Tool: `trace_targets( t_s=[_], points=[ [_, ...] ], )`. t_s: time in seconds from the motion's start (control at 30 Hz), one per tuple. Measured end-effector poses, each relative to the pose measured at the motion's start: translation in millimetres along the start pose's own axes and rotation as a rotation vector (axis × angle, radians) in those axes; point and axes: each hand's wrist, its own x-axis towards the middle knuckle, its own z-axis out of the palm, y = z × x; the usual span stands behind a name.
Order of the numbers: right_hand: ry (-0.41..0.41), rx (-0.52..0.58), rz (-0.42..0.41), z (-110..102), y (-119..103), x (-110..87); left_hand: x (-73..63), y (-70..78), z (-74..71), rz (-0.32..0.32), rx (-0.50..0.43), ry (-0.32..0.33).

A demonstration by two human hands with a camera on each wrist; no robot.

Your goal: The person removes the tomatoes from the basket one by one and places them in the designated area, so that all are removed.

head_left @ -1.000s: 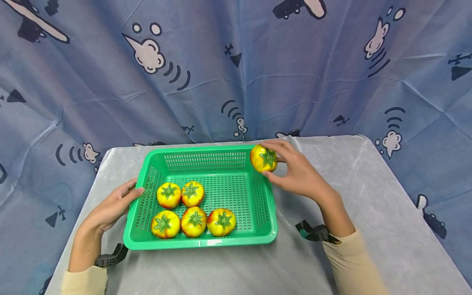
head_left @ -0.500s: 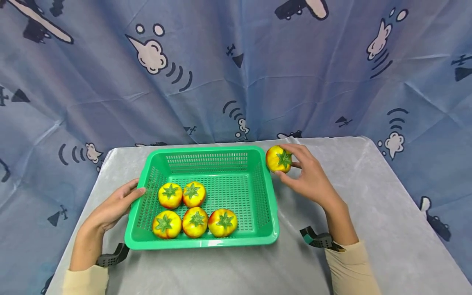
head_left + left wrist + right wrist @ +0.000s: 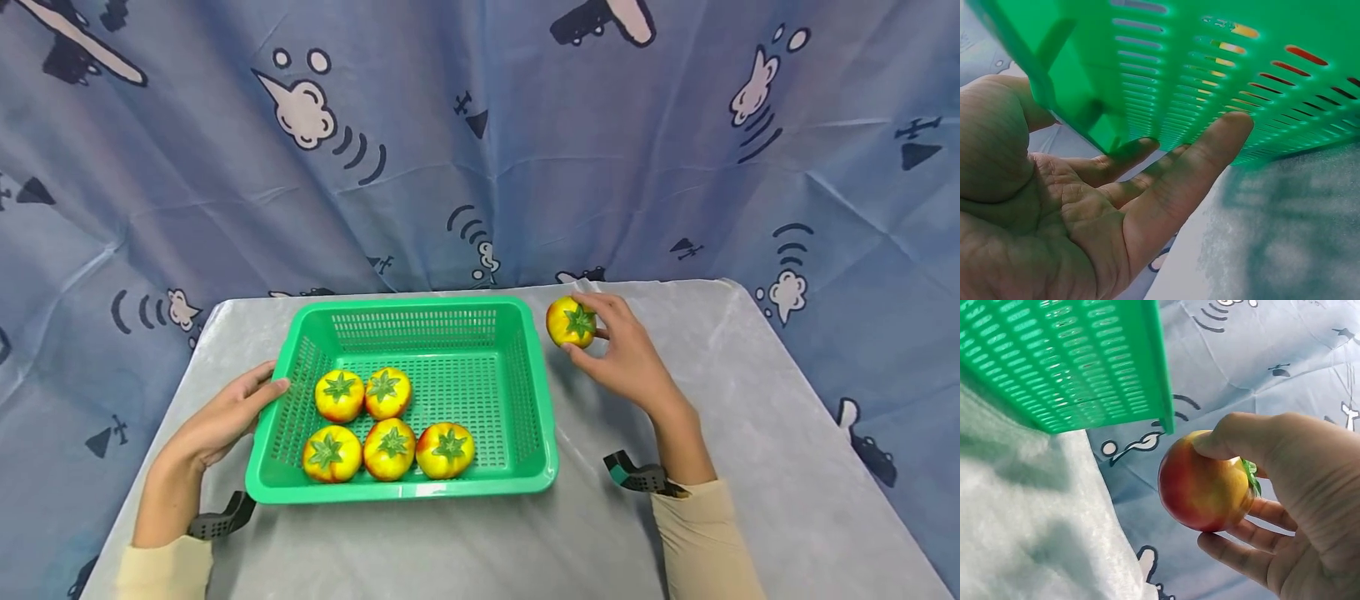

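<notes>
A green plastic basket with slotted walls stands on the table, and several yellow-red tomatoes with green star-shaped leaves lie in its left and front part. My left hand grips the left rim, thumb over the top; in the left wrist view its fingers reach along the outer wall. Just right of the basket's back right corner, my right hand holds one more tomato between thumb and fingers. In the right wrist view this held tomato is apart from the basket wall.
A grey-white cloth covers the table, which extends right of my right arm and in front of the basket. Behind the table hangs a blue patterned curtain. Each wrist wears a dark camera band.
My right hand has carried its tomato rightward, from above the basket's back right corner to outside the rim. My left hand keeps its hold, and the tomatoes in the basket stay put.
</notes>
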Motion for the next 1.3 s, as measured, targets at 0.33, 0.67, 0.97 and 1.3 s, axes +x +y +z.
trace_targets(
  t_s=[0.33,0.67,0.97,1.3],
  points=[
    [-0.058,-0.022,0.042,9,20,3.3,-1.4,-0.4,-1.9,0.003,-0.003,-0.016],
    [-0.081,-0.052,0.074,14,33,4.7,0.3,1.9,0.5,-0.003,-0.003,-0.013],
    [-0.124,-0.039,0.137,16,41,1.5,3.6,2.2,0.9,-0.008,-0.003,-0.015],
    [-0.126,-0.040,0.145,15,48,4.3,-0.5,0.6,0.3,0.004,-0.002,-0.014]
  ],
)
